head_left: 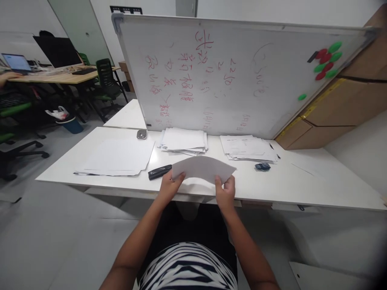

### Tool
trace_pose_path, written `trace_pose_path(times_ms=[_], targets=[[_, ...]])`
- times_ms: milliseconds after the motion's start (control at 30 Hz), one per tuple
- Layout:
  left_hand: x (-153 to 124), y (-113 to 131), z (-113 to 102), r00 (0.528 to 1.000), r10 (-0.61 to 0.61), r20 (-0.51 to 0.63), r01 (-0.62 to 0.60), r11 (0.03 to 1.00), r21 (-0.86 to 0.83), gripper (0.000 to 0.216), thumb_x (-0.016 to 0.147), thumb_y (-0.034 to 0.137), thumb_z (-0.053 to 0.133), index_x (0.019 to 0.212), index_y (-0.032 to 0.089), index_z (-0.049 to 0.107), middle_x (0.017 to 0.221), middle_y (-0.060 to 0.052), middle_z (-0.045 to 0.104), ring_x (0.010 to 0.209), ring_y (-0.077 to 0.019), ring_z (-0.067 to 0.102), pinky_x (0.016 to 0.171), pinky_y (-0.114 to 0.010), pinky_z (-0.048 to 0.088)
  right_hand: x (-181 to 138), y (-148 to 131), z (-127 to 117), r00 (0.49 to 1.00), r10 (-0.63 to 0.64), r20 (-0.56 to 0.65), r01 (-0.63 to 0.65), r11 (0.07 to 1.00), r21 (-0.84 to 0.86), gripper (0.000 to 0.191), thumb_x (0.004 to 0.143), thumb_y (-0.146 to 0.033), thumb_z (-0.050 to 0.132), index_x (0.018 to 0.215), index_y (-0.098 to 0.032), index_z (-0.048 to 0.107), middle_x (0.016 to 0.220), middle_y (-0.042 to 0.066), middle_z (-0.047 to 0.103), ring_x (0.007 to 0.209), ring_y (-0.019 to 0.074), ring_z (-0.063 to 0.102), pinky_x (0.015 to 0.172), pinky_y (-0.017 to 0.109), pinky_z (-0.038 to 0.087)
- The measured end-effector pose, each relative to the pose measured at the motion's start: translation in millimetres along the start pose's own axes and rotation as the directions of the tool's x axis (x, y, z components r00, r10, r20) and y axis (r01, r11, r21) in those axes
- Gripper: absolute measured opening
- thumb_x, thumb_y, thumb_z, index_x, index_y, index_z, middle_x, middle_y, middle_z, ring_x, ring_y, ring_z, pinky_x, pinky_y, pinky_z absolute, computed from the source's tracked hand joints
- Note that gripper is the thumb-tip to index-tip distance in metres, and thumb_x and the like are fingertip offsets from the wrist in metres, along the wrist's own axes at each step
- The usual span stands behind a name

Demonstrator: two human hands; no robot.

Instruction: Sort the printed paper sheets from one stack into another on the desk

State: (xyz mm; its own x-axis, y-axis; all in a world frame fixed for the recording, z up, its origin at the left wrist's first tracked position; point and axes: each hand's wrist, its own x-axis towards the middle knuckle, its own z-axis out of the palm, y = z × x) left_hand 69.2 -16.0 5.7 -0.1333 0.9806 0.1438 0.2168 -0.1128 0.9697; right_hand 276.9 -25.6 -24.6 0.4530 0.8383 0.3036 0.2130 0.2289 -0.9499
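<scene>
Between my two hands a white sheet of paper [203,167] is held up over the desk's front edge, its middle bowed upward; whether it is one sheet or more I cannot tell. My left hand [171,183] pinches its left end, thumb on top. At the other end my right hand [225,189] grips it, thumb on the near face and fingers curled behind. A black stapler [159,172] lies on the desk just left of my left hand. Beyond the held paper sits a stack of papers [184,140], with a second paper stack [249,148] to its right.
The white desk [302,181] also bears large white sheets [117,157], a small silver round-cornered object [141,134] and a small dark packet [262,167]. A whiteboard [242,80] leans upright behind, beside cardboard boxes [338,108]. Another person's hand [9,76] shows at the far left.
</scene>
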Motion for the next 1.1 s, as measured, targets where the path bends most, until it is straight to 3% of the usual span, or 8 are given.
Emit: trace_pose_path(times_ms=[200,333,433,600,700,833,933,1100], targets=[[-7.9,-35.2,9.5,0.985,0.049,-0.165,-0.029,0.992,0.12,0.037,0.076,0.046,0.066,0.098,0.017,0.07,0.1,-0.008,0.071,0.098,-0.0239,0.065,0.089,-0.038,0.051,-8.5,19.7,6.2,0.999,0.039,0.006,-0.039,0.999,0.001,0.033,0.082,-0.042,0.059,0.104,-0.017,0.059,0.095,0.007,0.069,0.088,0.0195,0.063,0.081,0.033,0.048],[-5.6,-33.2,0.8,0.988,0.155,-0.006,-0.151,0.967,0.206,0.038,0.076,0.042,0.068,0.109,0.022,0.066,0.122,-0.008,0.063,0.114,-0.024,0.057,0.102,-0.042,0.044,-14.5,17.5,-3.3,0.989,0.097,0.11,-0.084,0.989,-0.124,0.031,0.082,-0.045,0.059,0.095,-0.017,0.064,0.085,0.005,0.071,0.08,0.0198,0.064,0.073,0.031,0.049],[-2.8,-33.6,-8.9,0.976,0.219,0.018,-0.217,0.949,0.227,0.047,0.076,0.04,0.069,0.12,0.025,0.061,0.13,-0.007,0.058,0.121,-0.0238,0.052,0.106,-0.043,0.04,-25.0,22.7,-11.5,0.997,0.063,0.053,-0.051,0.976,-0.212,0.032,0.084,-0.046,0.057,0.092,-0.016,0.066,0.082,0.006,0.072,0.077,0.0197,0.064,0.072,0.03,0.049],[-5.7,-33.7,-14.3,0.986,0.165,0.013,-0.164,0.97,0.179,0.039,0.082,0.04,0.062,0.117,0.024,0.061,0.126,-0.008,0.06,0.119,-0.0232,0.055,0.103,-0.041,0.043,-35.2,32.7,-17.4,0.985,-0.049,0.168,0.094,0.957,-0.274,0.031,0.085,-0.045,0.055,0.093,-0.018,0.069,0.089,0.008,0.073,0.078,0.0205,0.066,0.072,0.032,0.051],[-11.5,-23.2,-17.8,0.968,0.249,0.008,-0.243,0.94,0.24,0.024,0.084,0.038,0.06,0.103,0.024,0.065,0.124,-0.007,0.061,0.118,-0.0215,0.055,0.101,-0.04,0.044,-36.9,26.5,-22.0,0.981,-0.093,0.171,0.145,0.936,-0.32,0.028,0.086,-0.043,0.054,0.084,-0.018,0.069,0.079,0.007,0.071,0.073,0.0203,0.064,0.071,0.032,0.049],[-6.1,-9.6,-33.1,0.892,0.451,0.033,-0.403,0.761,0.508,0.024,0.084,0.037,0.061,0.105,0.026,0.062,0.122,-0.005,0.062,0.118,-0.0208,0.054,0.112,-0.047,0.028,-43.7,15.5,-35.1,0.988,0.089,0.124,-0.045,0.947,-0.319,0.035,0.086,-0.045,0.054,0.067,-0.017,0.063,0.057,0.001,0.061,0.056,0.0157,0.055,0.059,0.028,0.044],[12.8,-15.7,-46.5,0.9,0.431,-0.068,-0.261,0.657,0.707,0.022,0.091,0.036,0.048,0.105,0.025,0.061,0.115,-0.005,0.065,0.115,-0.0217,0.054,0.113,-0.052,0.016,-50.4,13.7,-42.1,0.951,0.287,0.119,-0.25,0.933,-0.259,0.035,0.083,-0.049,0.057,0.08,-0.015,0.066,0.068,0.003,0.066,0.066,0.0172,0.059,0.064,0.028,0.046],[37.4,-48.8,-54.2,0.958,0.25,-0.139,-0.019,0.54,0.842,0.04,0.094,0.041,0.033,0.077,0.018,0.061,0.078,-0.01,0.062,0.085,-0.0257,0.056,0.09,-0.045,0.034,-57.6,16.0,-41.7,0.881,0.443,0.166,-0.433,0.896,-0.096,0.043,0.079,-0.049,0.06,0.101,-0.013,0.067,0.096,0.01,0.073,0.091,0.0237,0.065,0.084,0.037,0.049]])
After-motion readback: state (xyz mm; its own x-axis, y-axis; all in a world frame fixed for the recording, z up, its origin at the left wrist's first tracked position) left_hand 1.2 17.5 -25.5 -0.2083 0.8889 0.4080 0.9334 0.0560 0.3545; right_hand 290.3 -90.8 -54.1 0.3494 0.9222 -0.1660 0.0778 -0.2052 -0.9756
